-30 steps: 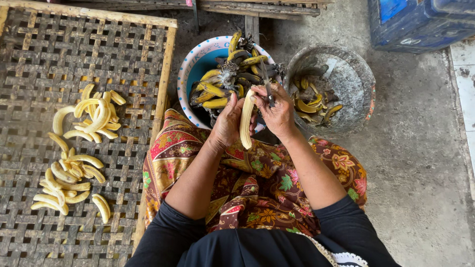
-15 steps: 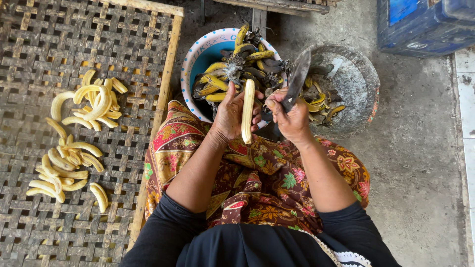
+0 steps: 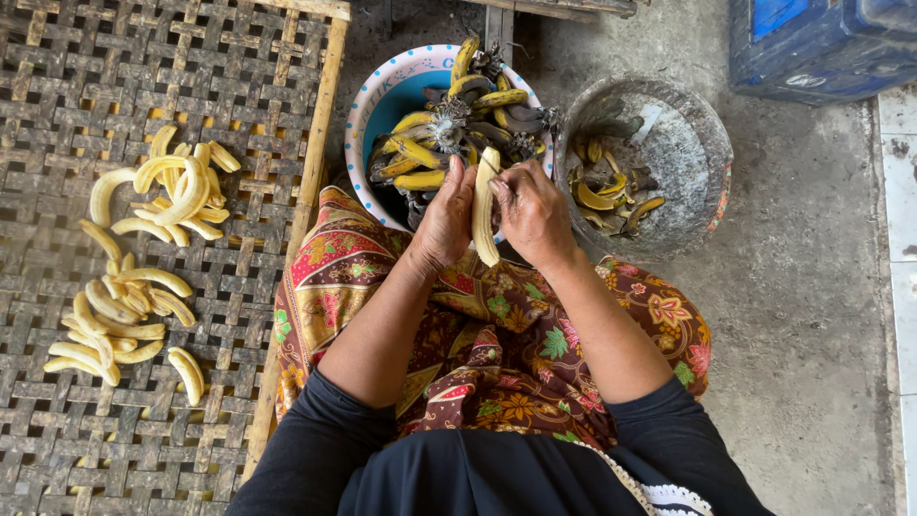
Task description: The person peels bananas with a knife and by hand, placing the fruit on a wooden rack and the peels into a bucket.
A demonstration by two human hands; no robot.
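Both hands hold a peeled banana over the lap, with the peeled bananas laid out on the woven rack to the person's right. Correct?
Not quite: the head view shows the woven rack with peeled bananas on the person's left. Both hands, left hand and right hand, do hold the peeled banana.

Two basins (image 3: 382, 91), one woven rack (image 3: 57, 57)

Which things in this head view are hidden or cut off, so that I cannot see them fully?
- Peeled banana: partly covered by left hand and right hand.
- Any tool in the right hand: hidden.
- Blue crate: cut by the top edge.
- Woven tray: cut by the left edge.
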